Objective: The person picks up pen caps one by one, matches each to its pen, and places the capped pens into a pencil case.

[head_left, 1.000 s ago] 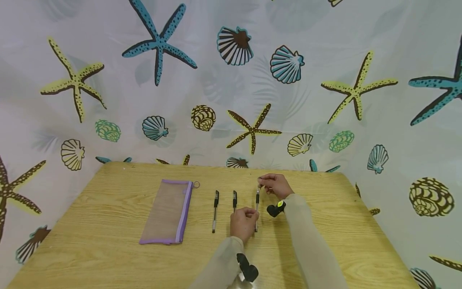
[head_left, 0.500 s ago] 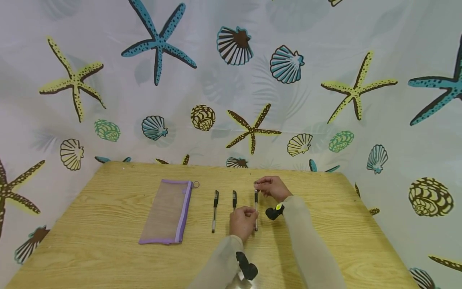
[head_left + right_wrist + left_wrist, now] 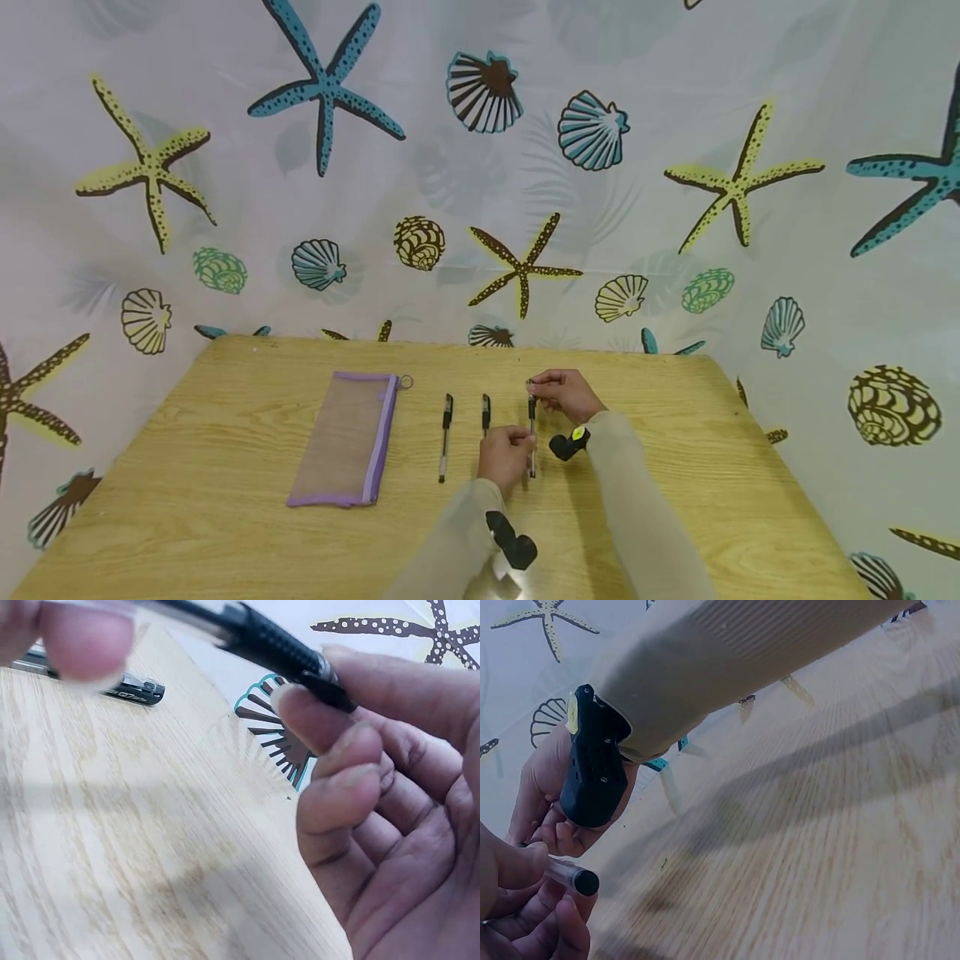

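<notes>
Upright in the head view, a clear-barrelled gel pen (image 3: 532,408) with a black grip spans both hands. My left hand (image 3: 504,457) pinches its barrel between thumb and fingers; the barrel's dark end (image 3: 586,882) sticks out in the left wrist view. At the top, my right hand (image 3: 567,395) pinches the cap end, and the textured black grip (image 3: 266,641) shows in the right wrist view. Left of this pen lies a second pen (image 3: 486,408), its lower part hidden behind my left hand. A third pen (image 3: 446,437), capped in black, lies farther left.
A mesh zip pouch (image 3: 341,442) with purple edging and a ring lies flat on the left of the wooden table (image 3: 187,475). Behind the table hangs a curtain (image 3: 420,167) printed with starfish and shells.
My right hand has come down and slightly left, bringing the cap onto the pen's tip, which showed bare a second ago. The left hand keeps its hold, almost unmoved.
</notes>
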Action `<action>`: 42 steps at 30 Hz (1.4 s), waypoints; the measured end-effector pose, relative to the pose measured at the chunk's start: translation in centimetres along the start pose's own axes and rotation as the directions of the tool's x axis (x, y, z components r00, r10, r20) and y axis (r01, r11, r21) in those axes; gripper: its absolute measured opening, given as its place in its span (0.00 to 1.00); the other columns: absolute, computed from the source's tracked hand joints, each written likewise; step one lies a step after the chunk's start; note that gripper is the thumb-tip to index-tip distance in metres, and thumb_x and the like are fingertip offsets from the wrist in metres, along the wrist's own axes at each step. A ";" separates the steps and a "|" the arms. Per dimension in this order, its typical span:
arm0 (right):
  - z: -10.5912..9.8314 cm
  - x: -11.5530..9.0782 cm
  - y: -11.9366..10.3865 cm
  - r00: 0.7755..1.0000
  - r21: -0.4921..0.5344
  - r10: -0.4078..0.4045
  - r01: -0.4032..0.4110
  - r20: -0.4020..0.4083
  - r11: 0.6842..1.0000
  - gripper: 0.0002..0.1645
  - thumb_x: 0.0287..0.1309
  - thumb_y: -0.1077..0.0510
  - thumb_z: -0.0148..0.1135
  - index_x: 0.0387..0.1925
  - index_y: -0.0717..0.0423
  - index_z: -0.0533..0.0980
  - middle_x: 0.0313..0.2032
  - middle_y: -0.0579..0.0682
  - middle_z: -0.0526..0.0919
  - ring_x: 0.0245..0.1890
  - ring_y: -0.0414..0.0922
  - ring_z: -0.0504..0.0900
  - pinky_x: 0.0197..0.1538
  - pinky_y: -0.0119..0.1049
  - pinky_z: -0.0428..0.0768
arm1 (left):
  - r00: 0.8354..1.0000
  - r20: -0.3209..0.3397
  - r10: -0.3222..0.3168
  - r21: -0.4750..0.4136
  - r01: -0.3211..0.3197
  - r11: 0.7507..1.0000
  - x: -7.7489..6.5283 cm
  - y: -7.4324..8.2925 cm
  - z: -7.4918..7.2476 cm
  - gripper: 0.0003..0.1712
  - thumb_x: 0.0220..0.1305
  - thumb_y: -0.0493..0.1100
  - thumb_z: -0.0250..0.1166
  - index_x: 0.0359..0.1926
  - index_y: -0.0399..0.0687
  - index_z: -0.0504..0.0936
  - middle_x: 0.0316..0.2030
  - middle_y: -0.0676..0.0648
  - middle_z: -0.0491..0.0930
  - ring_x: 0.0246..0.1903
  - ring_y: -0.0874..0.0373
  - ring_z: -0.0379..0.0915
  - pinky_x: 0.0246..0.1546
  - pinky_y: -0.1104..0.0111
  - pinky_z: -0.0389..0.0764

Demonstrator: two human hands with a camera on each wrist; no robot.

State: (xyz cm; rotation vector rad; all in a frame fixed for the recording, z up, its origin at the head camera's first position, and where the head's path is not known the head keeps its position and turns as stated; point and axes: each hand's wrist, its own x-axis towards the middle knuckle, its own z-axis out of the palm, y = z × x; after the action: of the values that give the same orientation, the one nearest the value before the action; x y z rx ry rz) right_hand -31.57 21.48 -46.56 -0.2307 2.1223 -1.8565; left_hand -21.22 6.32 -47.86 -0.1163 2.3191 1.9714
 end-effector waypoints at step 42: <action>1.0 -0.2 0.8 0.998 0.137 -0.046 0.052 -0.042 0.989 0.03 0.66 0.63 0.57 0.34 0.56 0.76 0.28 0.45 0.79 0.19 0.38 0.69 0.25 0.33 0.67 | 1.000 -0.023 -0.004 0.056 0.005 0.998 0.1 0.2 0.0 0.06 0.64 0.35 0.63 0.39 0.36 0.84 0.28 0.48 0.81 0.27 0.60 0.75 0.27 0.67 0.76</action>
State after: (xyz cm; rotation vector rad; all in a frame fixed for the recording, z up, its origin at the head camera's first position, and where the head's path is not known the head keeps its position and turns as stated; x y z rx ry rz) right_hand -31.03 20.70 -47.46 -0.2188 2.0192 -2.0414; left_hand -21.37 6.39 -47.66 -0.1405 2.3833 1.9116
